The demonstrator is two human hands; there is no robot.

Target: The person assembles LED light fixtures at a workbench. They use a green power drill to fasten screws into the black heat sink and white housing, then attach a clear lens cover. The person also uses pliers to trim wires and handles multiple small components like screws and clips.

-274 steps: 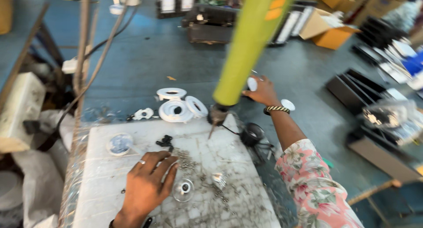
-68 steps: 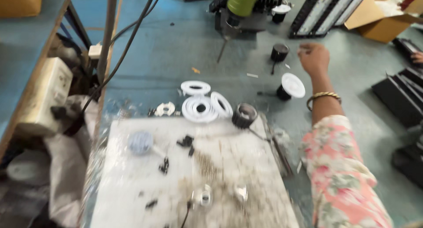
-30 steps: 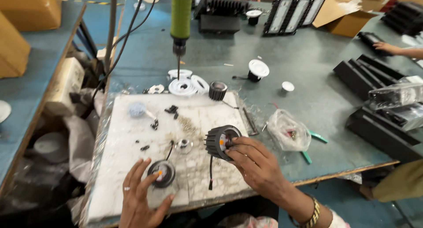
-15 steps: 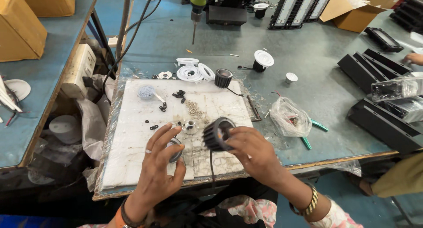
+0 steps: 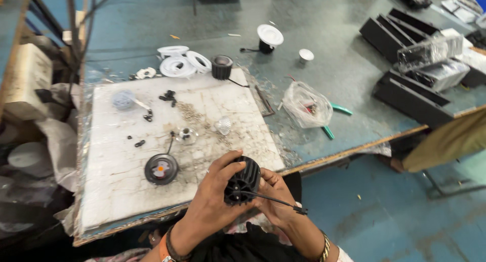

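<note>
Both hands hold black finned housing (image 5: 243,180) | round disc (image 5: 161,169) (leftward) | pliers (image 5: 334,121)

White rings (image 5: 178,65), a clear bag (image 5: 306,105) (green-handled pliers (image 5: 335,119) beneath), black housings (image 5: 405,39).

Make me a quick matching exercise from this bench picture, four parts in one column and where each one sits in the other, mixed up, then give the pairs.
1 black finned housing
2 round black disc
3 white rings
4 clear plastic bag

A beyond the white board's far edge
B held in both hands
C on the blue tabletop, right of the board
D on the board, left of the hands

Pairs: 1-B, 2-D, 3-A, 4-C
</note>
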